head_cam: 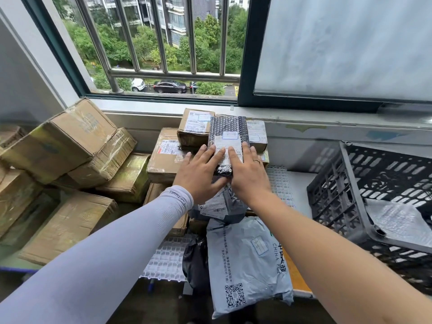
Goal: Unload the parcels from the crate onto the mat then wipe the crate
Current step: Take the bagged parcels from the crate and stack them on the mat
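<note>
A: Hands on parcel. Left hand [201, 174] and right hand [245, 171] both lie flat, fingers straight, on the bubble-wrapped parcel [228, 134]; neither curls round it. Left thumb reaches under its near end.

B: Position of the parcel?

A: On top of the stack of cardboard boxes [168, 157] below the window sill, over the white lattice mat [280, 185]. Its near end overhangs the stack towards the grey mailer [247, 260] and the smaller grey bag [217, 206] lying nearer the person.

B: Crate status?

A: Black crate [364, 197] sits to the right, tipped towards the mat. One grey parcel [397, 220] shows inside; unloading looks unfinished, wiping not begun.

B: Note on doing this step well?

A: Judgement: press down evenly with both palms and slide the parcel back until its weight rests fully on the boxes, long side square to them. Bubble wrap is slick on taped cardboard, so let go slowly and check it does not creep forward. Keep the right side of the mat free for the rest.

B: Risk?

A: An overhanging parcel could tip onto the mailers.
</note>
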The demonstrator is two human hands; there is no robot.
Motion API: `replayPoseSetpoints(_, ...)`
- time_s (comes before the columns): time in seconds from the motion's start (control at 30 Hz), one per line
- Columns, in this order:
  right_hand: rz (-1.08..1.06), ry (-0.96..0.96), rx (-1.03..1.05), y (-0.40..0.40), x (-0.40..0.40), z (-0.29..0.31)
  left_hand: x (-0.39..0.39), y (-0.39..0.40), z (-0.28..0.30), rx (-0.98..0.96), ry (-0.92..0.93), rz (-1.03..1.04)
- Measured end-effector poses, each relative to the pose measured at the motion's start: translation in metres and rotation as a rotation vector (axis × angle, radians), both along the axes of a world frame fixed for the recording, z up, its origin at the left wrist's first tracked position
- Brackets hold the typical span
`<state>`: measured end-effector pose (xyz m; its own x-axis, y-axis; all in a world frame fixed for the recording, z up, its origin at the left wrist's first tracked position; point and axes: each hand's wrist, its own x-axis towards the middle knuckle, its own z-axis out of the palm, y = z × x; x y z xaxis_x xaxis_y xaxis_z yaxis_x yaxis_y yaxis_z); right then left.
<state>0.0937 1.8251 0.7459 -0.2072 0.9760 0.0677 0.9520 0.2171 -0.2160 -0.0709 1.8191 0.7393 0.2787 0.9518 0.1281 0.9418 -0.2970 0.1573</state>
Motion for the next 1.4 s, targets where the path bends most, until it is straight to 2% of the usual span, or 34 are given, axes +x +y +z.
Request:
replayPoseSetpoints(0.4,-0.13,0.003,-0.016,0.046,0.0,-0.005,0.017,0.052,-0.001,-0.063,0.075,0.047)
replayPoseSetpoints(0.77,-0.009,0.066,-0.156,0.093,0.001,-0.023,0.011,0.093,-0.015,-0.098,0.148,0.088)
replayPoseSetpoints(0.9,0.003,0.036,-0.197,0.099,0.003,-0.027,0.01,0.097,-0.019,-0.125,0.146,0.096)
replayPoseSetpoints(1.4,0.03,-0.063,-0.156,0.083,0.014,-0.012,0.024,0.082,-0.006,-0.127,0.167,0.109)
